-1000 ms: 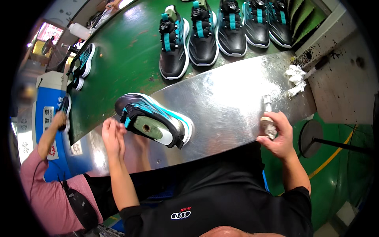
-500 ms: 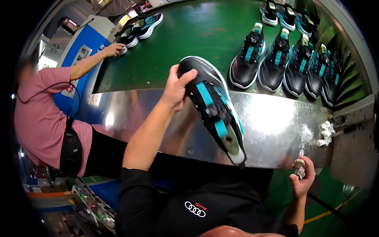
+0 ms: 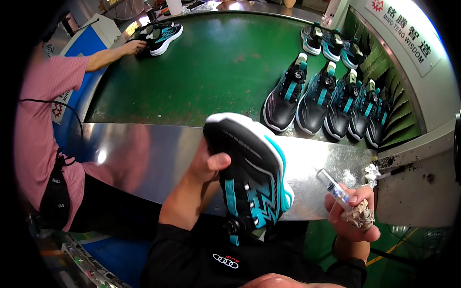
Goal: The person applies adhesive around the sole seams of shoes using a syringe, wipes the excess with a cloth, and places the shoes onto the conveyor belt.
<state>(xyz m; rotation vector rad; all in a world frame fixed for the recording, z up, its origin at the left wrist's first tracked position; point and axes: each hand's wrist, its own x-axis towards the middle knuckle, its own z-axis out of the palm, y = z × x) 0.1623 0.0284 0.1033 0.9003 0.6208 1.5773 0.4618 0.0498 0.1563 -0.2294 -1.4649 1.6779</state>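
- Left hand [image 3: 204, 165]: closed around the forefoot of a black-and-turquoise shoe [image 3: 247, 158], thumb across the upper.
- Held shoe: raised in front of the wearer's black shirt [image 3: 201, 252], toe toward the far side of the bench [image 3: 307, 153], dial and laces toward the body; its heel is largely hidden.
- Right hand [image 3: 348, 228]: gripping a clear syringe [image 3: 332, 187] together with crumpled tissue [image 3: 359, 215], the tip angled toward the shoe but apart from it.
- Change from the frame half a second ago: the shoe is rolled from its top onto a view of its side and white sole edge; the syringe is nearer to it, its tip swung leftward. One second ago the shoe lies on the bench, the left hand loose beside it.
- Near edge: the bench's steel rim passes behind the shoe, partly covered by it.
- Right limit: a metal panel [image 3: 415, 187], with a tissue wad [image 3: 371, 175] at its foot.
- Far limit: a row of five shoes [image 3: 343, 108] just beyond the steel.
- Open room: a narrow gap between shoe and syringe; broad green surface [image 3: 201, 72] beyond the steel, left of the row.
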